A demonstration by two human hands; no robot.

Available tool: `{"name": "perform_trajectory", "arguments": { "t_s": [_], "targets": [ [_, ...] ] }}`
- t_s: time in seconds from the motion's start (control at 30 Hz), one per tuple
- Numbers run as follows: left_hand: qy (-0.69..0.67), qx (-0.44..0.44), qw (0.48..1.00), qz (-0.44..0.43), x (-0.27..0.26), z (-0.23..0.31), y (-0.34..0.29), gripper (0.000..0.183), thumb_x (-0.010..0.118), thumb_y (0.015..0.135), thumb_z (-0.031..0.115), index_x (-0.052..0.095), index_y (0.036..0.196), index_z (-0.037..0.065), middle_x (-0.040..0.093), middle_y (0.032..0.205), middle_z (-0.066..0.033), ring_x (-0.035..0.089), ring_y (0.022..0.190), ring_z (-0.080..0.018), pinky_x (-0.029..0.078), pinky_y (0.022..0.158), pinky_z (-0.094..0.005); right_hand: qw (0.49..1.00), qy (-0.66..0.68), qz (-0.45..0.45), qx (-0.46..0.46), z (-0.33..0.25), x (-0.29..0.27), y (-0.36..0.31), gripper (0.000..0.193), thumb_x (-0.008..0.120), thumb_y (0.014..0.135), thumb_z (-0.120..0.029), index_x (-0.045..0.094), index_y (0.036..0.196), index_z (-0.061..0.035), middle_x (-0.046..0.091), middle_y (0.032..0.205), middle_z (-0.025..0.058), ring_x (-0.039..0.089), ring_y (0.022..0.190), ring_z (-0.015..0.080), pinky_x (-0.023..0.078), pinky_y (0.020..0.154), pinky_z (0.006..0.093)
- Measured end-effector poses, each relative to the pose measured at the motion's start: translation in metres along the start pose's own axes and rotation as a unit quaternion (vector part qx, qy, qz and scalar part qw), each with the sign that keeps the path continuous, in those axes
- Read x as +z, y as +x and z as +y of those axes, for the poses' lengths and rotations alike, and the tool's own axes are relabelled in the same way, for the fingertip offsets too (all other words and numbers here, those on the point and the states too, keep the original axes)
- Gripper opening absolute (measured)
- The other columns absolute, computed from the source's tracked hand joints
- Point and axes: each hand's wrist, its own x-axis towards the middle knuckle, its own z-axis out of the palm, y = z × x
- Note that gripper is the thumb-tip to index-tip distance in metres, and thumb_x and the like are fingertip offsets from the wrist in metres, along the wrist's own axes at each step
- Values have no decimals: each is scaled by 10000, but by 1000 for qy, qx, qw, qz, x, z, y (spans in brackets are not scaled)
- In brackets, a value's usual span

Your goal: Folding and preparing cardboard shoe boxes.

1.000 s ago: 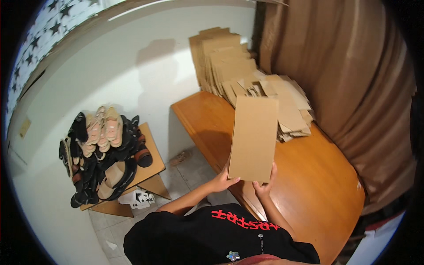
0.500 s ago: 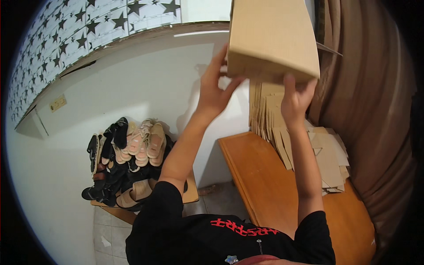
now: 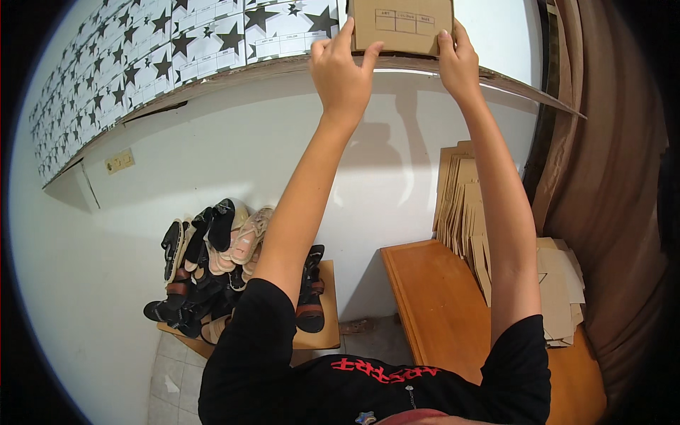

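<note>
Left hand (image 3: pixel 343 74) and right hand (image 3: pixel 459 62) grip opposite sides of brown cardboard box (image 3: pixel 404 32), at shelf (image 3: pixel 524 88) height beside star-printed boxes (image 3: pixel 173 42). Step, judged: shelving. Next move seemingly calls for a level, two-handed push.

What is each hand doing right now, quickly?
Left hand: holding the brown cardboard box at its left side, thumb near its lower edge.
Right hand: holding the same box at its right side, thumb on the front.

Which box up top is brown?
The box between the left hand and right hand; shelf boxes to its left are white with black stars.
</note>
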Motion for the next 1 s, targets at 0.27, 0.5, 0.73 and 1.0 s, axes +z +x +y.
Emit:
{"name": "perform_trajectory", "arguments": {
  "t_s": [0.27, 0.5, 0.73, 1.0],
  "targets": [
    [86, 38, 995, 21, -2, -4, 14, 538, 705, 716, 408, 567, 1135, 101, 623, 955, -6, 432, 982, -234, 311, 822, -423, 983, -175, 2, -59, 8, 16, 33, 565, 517, 815, -336, 391, 1297, -68, 578, 1103, 205, 560, 1023, 342, 428, 884, 383],
    [134, 49, 989, -38, -9, -21, 19, 575, 742, 639, 457, 614, 1092, 125, 642, 995, 9, 421, 1043, -222, 221, 858, -431, 983, -121, -133, 33, -25, 21, 62, 528, 585, 753, -275, 453, 1195, -17, 567, 1063, 245, 544, 1012, 343, 425, 882, 377],
    [129, 67, 989, -41, -3, -31, 16, 541, 740, 655, 422, 623, 1098, 134, 638, 1024, 13, 423, 1049, -210, 218, 847, -433, 987, -118, -111, 24, 12, 43, 72, 501, 580, 763, -284, 462, 1168, -12, 574, 1053, 233, 548, 1000, 333, 426, 876, 373],
    [145, 80, 986, -9, 2, -39, 11, 484, 725, 680, 416, 643, 1075, 149, 590, 1037, 32, 415, 1020, -196, 223, 833, -444, 985, -70, -146, 61, 28, 54, 74, 536, 580, 783, -341, 435, 1237, -95, 530, 1160, 190, 505, 1081, 328, 384, 929, 398]
  ]
}}
